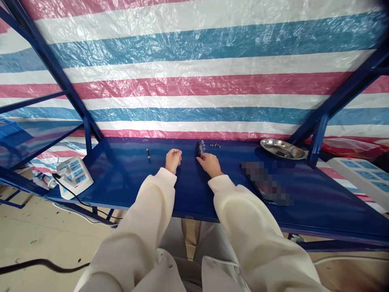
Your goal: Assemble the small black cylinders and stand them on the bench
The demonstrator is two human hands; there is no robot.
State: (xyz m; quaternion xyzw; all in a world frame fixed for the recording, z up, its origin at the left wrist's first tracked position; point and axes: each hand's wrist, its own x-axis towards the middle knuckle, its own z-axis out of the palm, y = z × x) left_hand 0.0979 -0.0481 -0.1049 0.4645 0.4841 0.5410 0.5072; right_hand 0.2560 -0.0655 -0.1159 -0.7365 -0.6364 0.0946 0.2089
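My left hand (173, 159) hovers over the blue table with its fingers curled and pinched together; whatever it may hold is too small to make out. Just to the right, the fingertips of my right hand (210, 164) are closed at the near end of a cluster of small black and clear pieces (201, 147). Whether they grip a piece there is hidden. Beside that cluster lies a short row of small shiny pieces (214, 146). A small dark cylinder with a pale end (148, 153) is off to the left of my left hand.
On the blue table (194, 198), a shiny metal dish (282, 149) sits at the back right, with a blurred phone-like slab (264, 183) nearer me. A white power strip (74, 177) with a black cable occupies the left end. Blue frame posts (317, 138) and a striped sheet (197, 85) bound the back.
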